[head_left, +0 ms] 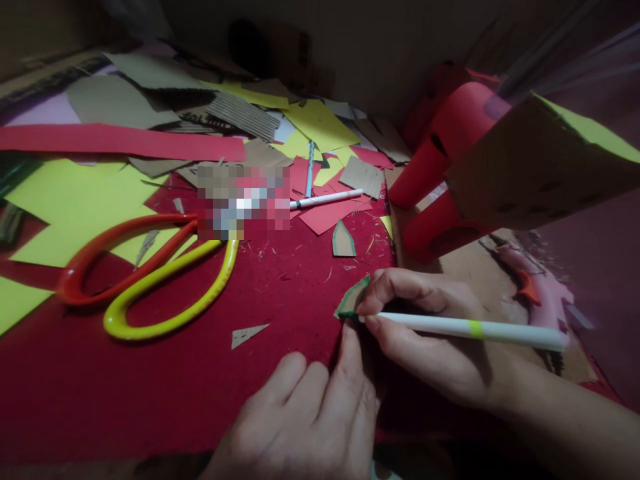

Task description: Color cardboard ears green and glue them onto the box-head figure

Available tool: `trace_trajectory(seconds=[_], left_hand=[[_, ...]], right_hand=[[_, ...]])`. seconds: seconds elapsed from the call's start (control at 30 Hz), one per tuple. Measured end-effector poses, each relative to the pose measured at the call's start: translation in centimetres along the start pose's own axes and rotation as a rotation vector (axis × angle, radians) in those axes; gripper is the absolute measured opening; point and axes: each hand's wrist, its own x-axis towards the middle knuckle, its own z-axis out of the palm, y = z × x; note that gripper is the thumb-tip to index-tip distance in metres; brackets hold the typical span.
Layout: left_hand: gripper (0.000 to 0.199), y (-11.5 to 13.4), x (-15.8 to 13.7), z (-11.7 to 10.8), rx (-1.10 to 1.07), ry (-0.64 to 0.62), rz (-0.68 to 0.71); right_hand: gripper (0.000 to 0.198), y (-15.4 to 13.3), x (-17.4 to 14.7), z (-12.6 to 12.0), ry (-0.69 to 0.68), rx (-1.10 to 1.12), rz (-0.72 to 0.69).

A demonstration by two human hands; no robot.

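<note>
A small pointed cardboard piece (354,298) with a green border lies on the red tabletop (165,393). My left hand (320,407) has its fingers bent and its index fingertip pressed on the lower edge of this piece; the thumb is hidden. My right hand (430,327) pinches a white marker (450,325) with a yellow-green band, its tip at the green edge of the piece. Just beyond lies a second pointed cardboard piece (344,239), also bordered in green. A narrow triangular cardboard scrap (249,335) is left of my hands.
Scissors with red and yellow handles (170,323) lie left, their blades blurred out. Yellow paper (85,207), a red strip (125,142) and cardboard scraps (240,115) pile up behind. A white pen (330,199) rests mid-table. Red paper tubes (425,170) and a cardboard form stand right.
</note>
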Motion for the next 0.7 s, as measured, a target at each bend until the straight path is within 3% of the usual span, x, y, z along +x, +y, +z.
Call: trace_trajectory(seconds=[0.13, 0.53, 0.7], left_hand=[[0.025, -0.18, 0.01, 0.06, -0.009, 0.02, 0.03], [0.022, -0.03, 0.1, -0.11, -0.007, -0.025, -0.001], [0.023, 0.04, 0.03, -0.04, 0.004, -0.004, 0.016]], right_hand=[[0.012, -0.32, 0.21, -0.04, -0.039, -0.004, 0.062], [0.013, -0.13, 0.2, -0.1, -0.041, 0.089, 0.08], [0.007, 0.17, 0.24, -0.46, -0.006, 0.221, 0.103]])
